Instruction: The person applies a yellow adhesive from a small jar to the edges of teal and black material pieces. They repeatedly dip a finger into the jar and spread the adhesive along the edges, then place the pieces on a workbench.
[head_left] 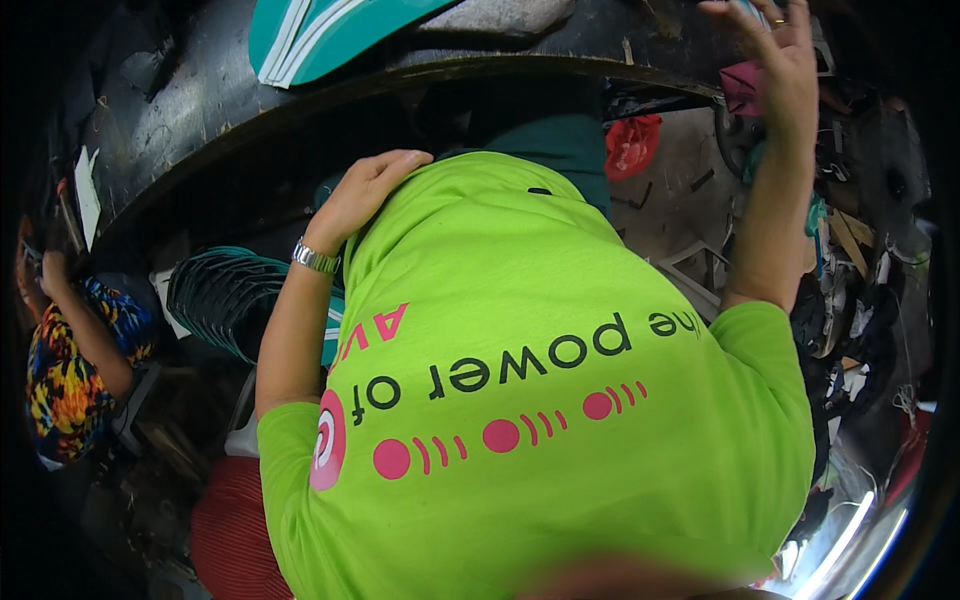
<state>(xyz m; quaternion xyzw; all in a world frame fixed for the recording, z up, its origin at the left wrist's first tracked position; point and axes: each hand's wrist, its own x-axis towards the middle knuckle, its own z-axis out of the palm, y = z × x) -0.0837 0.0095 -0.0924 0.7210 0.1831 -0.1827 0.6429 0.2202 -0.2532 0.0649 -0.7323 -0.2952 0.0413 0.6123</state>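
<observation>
- While the left hand point(368, 188) rests at about eleven o'clock, its fingers are loosely curled against the green shirt point(520, 330) and grasp nothing; a metal watch point(315, 258) sits on that wrist.
- Off at nine o'clock, well apart from both hands, a stack of teal pieces point(222, 300) lies under the edge of the dark curved worktable point(190, 120), and a co-worker in a many-coloured shirt point(65, 375) sits further left.
- At twelve o'clock a teal-and-white piece point(320, 35) lies on that worktable, touched by neither hand.
- At one o'clock the right hand point(780, 55) is raised with fingers splayed and released, holding nothing that shows; the nearest thing is a pink scrap point(742, 88) just beside the palm, with a red scrap point(630, 145) lower down.
- Judging by this, the step is a reach into the clutter at upper right, with no grip made; taking the pink scrap would call for the hand to drop slightly and close its fingers.
</observation>
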